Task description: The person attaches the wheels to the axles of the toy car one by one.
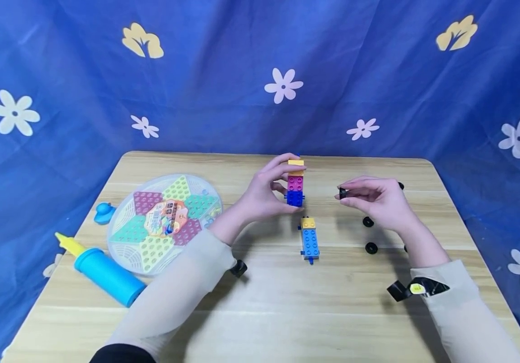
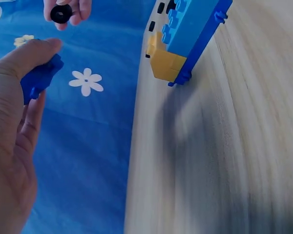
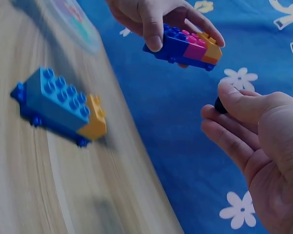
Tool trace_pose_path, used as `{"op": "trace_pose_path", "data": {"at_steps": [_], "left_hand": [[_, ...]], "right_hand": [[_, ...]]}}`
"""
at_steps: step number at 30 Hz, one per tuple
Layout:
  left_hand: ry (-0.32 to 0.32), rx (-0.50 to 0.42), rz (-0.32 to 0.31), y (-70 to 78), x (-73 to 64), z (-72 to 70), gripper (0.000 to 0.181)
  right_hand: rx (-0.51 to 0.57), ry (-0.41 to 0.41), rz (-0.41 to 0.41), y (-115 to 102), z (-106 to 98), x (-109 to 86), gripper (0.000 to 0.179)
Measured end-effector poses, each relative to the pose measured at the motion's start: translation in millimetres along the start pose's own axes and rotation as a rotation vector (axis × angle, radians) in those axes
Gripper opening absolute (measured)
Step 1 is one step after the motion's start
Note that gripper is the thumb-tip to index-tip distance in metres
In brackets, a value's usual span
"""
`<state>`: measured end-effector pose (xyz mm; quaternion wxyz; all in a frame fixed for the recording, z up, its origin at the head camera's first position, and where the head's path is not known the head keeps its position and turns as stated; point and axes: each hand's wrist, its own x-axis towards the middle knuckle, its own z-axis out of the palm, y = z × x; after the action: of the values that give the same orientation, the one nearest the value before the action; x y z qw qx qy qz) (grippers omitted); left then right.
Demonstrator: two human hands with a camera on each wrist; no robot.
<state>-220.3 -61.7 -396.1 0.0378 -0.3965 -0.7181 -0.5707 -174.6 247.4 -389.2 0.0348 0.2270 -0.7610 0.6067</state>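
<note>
My left hand (image 1: 266,189) grips a toy block car (image 1: 295,184) by its two ends, lifted above the table. Dark blue, pink and yellow studded bricks sit in a row on its blue base (image 3: 178,57), and small axle pegs stick out at the sides. To the right, my right hand (image 1: 375,199) pinches a small black wheel (image 1: 342,193) between thumb and fingertips, apart from the car. The wheel (image 2: 61,14) shows its round face in the left wrist view. A second block car (image 1: 310,239), light blue and yellow on a blue base, rests on the table between the hands.
Several black wheels (image 1: 371,247) lie on the table below and beside my right hand. At the left are a round Chinese checkers board (image 1: 119,222), a blue rubber duck (image 1: 104,213) and a blue hand pump (image 1: 110,277) with a yellow nozzle. A blue flowered cloth (image 1: 223,101) hangs behind.
</note>
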Motion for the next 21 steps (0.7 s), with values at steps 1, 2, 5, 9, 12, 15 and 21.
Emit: {"op": "trace_pose_path", "data": {"at_steps": [1,2,5,9,12,15,21], "left_hand": [[0.004,-0.002,0.005,2.5,-1.4,-0.8,0.088],[0.008,-0.006,0.012,4.6,-2.6,-1.5,0.088],[0.022,-0.026,0.025,10.8,-6.5,-3.2,0.089],[0.033,-0.058,0.062,21.5,-11.9,-4.4,0.09],[0.028,-0.065,0.1,31.0,-15.3,-4.2,0.089],[0.019,-0.07,0.133,40.2,-18.7,-3.4,0.087],[0.011,-0.069,0.168,54.6,-25.4,-0.7,0.086]], "right_hand": [[0.005,0.001,-0.003,-2,2,-0.3,0.032],[0.01,0.001,-0.009,-4,4,-0.5,0.032],[0.056,-0.006,-0.031,-8,12,-1.6,0.031],[0.148,-0.044,-0.077,-15,22,-4.1,0.032],[0.168,-0.069,-0.113,-20,30,-6.6,0.033],[0.186,-0.094,-0.13,-25,39,-8.9,0.034],[0.192,-0.119,-0.136,-32,52,-14.1,0.034]]}}
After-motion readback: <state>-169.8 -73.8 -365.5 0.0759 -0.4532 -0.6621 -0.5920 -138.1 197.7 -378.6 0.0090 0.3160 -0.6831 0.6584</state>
